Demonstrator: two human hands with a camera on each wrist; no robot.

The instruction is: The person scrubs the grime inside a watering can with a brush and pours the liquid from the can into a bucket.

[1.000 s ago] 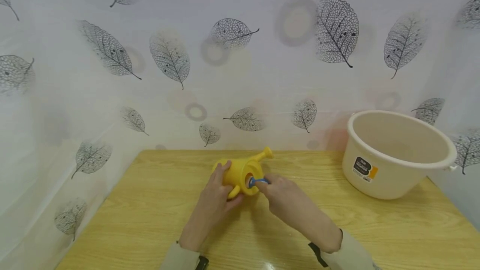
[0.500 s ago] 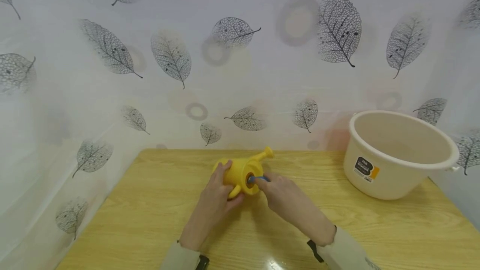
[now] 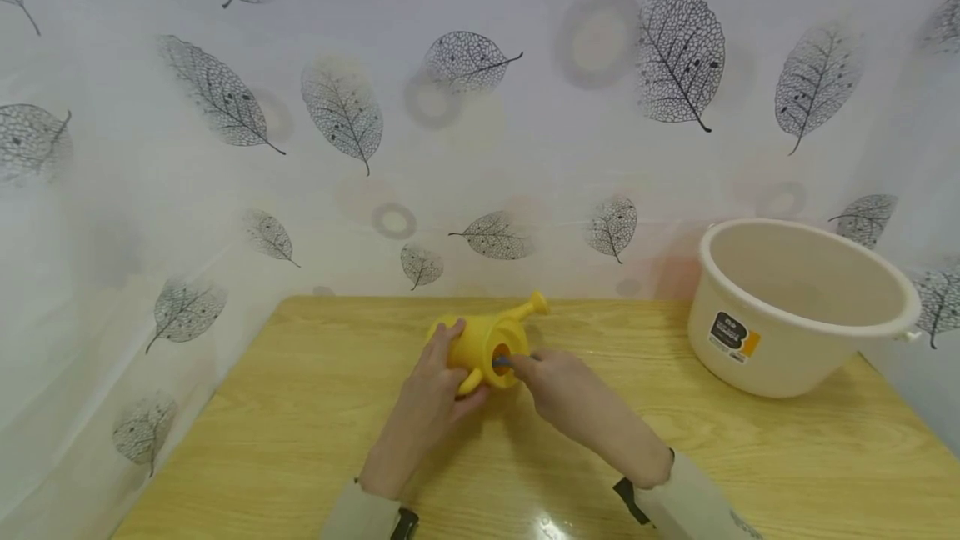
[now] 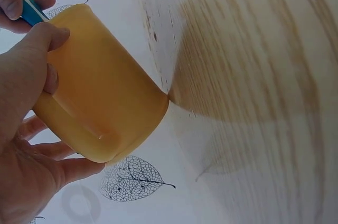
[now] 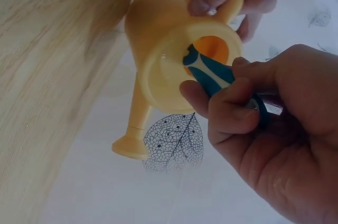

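A yellow toy watering can (image 3: pixel 471 346) lies tipped over the table, its round opening turned toward the right hand and its spout pointing away. My left hand (image 3: pixel 427 398) grips it, thumb near the loop handle (image 3: pixel 468 383) and fingers spread round the body (image 4: pixel 100 86). Between thumb and fingers, my right hand (image 3: pixel 566 394) holds a slim tool with a blue-and-white handle (image 5: pixel 211 73). The tool's tip reaches into the opening, where its working end is hidden. From the left wrist, only a short piece of that handle (image 4: pixel 33 11) shows beside the can's rim.
At the right of the wooden table (image 3: pixel 300 440) stands a large cream bucket (image 3: pixel 795 357) with a label on its side. A white curtain (image 3: pixel 480 157) printed with dark leaves hangs behind the table's back edge. Both wrists wear dark straps.
The blue-and-white tool has turned and shifted in the can's opening, and less of it shows now. Left hand and watering can stay nearly where they were.
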